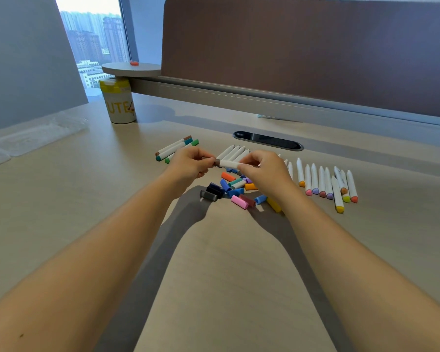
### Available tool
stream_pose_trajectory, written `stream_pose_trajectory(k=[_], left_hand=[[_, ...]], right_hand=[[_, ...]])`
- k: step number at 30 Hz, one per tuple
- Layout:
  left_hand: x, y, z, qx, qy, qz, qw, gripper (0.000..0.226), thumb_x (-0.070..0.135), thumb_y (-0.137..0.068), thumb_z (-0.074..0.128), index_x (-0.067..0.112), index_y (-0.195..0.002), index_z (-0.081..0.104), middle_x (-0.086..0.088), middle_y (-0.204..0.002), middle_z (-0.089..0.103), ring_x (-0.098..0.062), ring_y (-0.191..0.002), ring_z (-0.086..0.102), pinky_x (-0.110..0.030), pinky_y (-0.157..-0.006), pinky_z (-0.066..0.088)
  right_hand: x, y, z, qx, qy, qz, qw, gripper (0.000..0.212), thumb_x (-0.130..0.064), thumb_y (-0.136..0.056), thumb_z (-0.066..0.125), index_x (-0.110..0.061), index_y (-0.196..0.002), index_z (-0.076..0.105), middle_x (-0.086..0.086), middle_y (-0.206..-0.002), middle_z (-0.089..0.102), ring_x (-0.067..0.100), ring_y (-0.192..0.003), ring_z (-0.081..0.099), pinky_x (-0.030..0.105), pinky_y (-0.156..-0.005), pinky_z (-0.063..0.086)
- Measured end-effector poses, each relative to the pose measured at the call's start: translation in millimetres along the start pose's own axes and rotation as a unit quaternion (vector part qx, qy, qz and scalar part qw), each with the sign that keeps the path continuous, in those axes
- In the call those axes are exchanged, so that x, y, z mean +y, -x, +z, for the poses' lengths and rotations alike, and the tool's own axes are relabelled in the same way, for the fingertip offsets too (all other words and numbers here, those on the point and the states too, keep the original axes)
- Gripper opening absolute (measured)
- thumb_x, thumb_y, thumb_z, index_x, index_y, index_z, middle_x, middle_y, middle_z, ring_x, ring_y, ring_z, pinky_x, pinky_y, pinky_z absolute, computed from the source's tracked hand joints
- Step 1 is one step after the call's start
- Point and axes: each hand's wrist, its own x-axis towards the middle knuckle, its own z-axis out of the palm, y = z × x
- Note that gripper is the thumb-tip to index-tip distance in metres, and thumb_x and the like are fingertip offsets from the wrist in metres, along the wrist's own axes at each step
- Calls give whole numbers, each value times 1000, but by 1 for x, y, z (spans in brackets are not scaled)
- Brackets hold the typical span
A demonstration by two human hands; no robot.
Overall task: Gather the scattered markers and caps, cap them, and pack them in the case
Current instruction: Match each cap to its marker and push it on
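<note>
both forearms bare up to frame edge, no sleeves, no watch, no rings or bands seen. left hand (188, 162) & right hand (263, 168) bare, no gloves. small dark mark on left forearm, well back from left hand.

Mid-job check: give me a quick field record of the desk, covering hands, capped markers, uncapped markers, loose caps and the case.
left hand: pinches a dark cap at the marker's end
right hand: grips the held marker
capped markers: three, lying together left of the hands
uncapped markers: row on the right, more behind the hands
loose caps: pile under the hands
case: clear plastic, far left; holds no markers that I can see
</note>
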Motion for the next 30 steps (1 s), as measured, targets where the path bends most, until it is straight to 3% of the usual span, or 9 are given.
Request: stream_pose_trajectory(k=[2,7,11,14,17,21,24,27,30], left_hand=[[0,-1,-3,-1,14,2,1000,22,4,-92,47,-6,-107,59,-3,-75,52,-12,-64,41,-19,-63,41],[4,-9,-9,41,142,5,989,10,6,-93,47,6,-88,56,-3,-78,52,-11,-69,45,-18,-64,42],[13,-19,-10,65,225,-25,972,21,12,-92,52,4,-111,51,-2,-85,55,-13,-82,55,-22,-77,48],[12,-21,-7,34,169,-45,984,29,15,-93,51,-1,-117,52,-2,-84,55,-14,-83,56,-25,-81,49],[4,-28,-9,34,134,-47,989,29,18,-96,46,0,-117,51,-3,-86,56,-16,-85,56,-27,-80,48],[-9,-46,-22,50,-9,-51,997,34,24,-100,33,5,-123,48,0,-78,45,-11,-69,43,-24,-68,42],[-19,-67,-31,34,-118,-68,990,34,20,-100,31,5,-125,47,-2,-76,43,-13,-64,39,-22,-59,36],[-28,-86,-34,27,-258,-24,965,33,13,-96,39,4,-127,47,-12,-94,55,-24,-80,51,-31,-67,41],[-37,-100,-35,36,-372,34,927,35,6,-93,45,6,-127,46,-18,-120,56,-33,-106,54,-35,-84,44]], right_hand=[[-4,-3,0,0,0,-5,1000,24,-17,-93,52,-3,-109,63,11,-99,60,16,-83,52,27,-74,51],[-12,-12,8,12,-53,-13,998,20,-18,-94,50,-4,-107,58,-3,-80,51,7,-67,46,16,-60,39],[-23,-20,18,22,-159,25,987,17,-12,-95,48,-4,-110,50,-6,-77,47,4,-63,49,12,-58,44],[-30,-26,29,9,-182,34,983,18,-12,-94,50,-1,-109,52,4,-85,54,10,-66,56,15,-60,48],[-29,-34,36,14,-135,26,990,19,-14,-93,53,0,-104,59,-3,-75,52,8,-69,51,22,-63,46],[-14,-53,38,35,-63,47,996,24,-17,-95,49,-1,-106,63,1,-88,54,10,-76,49,27,-76,41],[-4,-77,47,34,0,83,996,25,-21,-95,49,-1,-96,64,1,-69,51,15,-67,49,29,-68,45],[-1,-103,59,21,96,124,987,29,-31,-94,51,-8,-77,55,3,-65,50,14,-57,46,26,-55,35],[-2,-121,69,-2,205,142,968,29,-40,-91,52,-11,-91,55,6,-84,53,21,-79,51,31,-71,40]])
